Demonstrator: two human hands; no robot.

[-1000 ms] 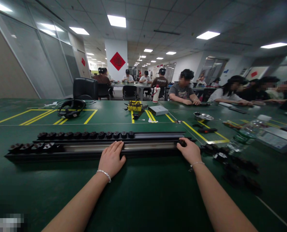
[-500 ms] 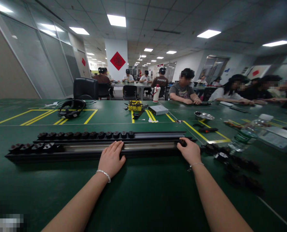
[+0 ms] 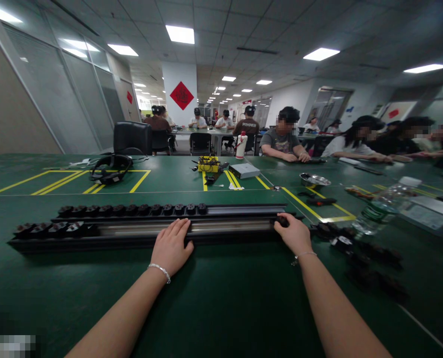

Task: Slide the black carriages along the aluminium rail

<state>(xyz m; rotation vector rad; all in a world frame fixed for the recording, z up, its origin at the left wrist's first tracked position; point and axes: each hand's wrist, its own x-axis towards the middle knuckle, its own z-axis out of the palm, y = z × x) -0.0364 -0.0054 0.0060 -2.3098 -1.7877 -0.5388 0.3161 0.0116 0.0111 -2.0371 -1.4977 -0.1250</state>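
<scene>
Two long black power tracks lie side by side on the table. On the near track [image 3: 132, 228], several round black socket modules [image 3: 59, 227] sit at its left end, with a shiny bare strip to their right. A longer row of such modules lines the far track [image 3: 243, 209]. My left hand [image 3: 171, 244] rests across the middle of the near track, fingers stretched out, holding nothing. At the track's right end my right hand [image 3: 294, 232] pinches a black socket module [image 3: 282, 220], partly hidden by the fingers. Whether that module is seated in the track, I cannot tell.
Loose black modules [image 3: 378, 253] lie right of my right hand, near a plastic water bottle [image 3: 383, 209]. Farther back are a metal bowl [image 3: 314, 180], a grey box [image 3: 244, 170], a yellow object with cables [image 3: 208, 163] and a black headset [image 3: 111, 168]. People sit beyond.
</scene>
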